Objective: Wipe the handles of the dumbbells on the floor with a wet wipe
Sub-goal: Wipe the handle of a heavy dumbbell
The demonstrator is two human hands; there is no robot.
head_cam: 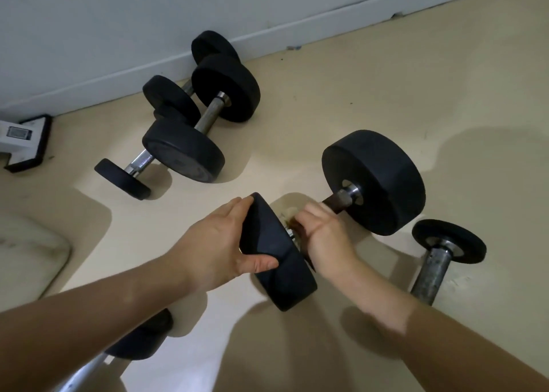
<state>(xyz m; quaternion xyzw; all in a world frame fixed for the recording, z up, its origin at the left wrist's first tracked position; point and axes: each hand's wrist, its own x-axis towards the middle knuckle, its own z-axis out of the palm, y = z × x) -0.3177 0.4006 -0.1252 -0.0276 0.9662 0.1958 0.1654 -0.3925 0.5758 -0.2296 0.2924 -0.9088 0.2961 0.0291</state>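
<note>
Black weight (277, 255) we are gripping with our left hand (219, 243); fingers (310, 212) of our right hand (325, 234) are pinching the wipe (289, 214) round the handle (335, 203); next likely needs sliding outward.

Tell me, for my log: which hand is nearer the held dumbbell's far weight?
Right. The right hand grips the handle toward the far weight; left hand holds the near weight.

dumbbells (374, 181) 6 | hands (214, 243) 2 | wet wipe (289, 213) 1 | white-and-black floor unit (23, 139) 1 | pad (26, 258) 1
</note>
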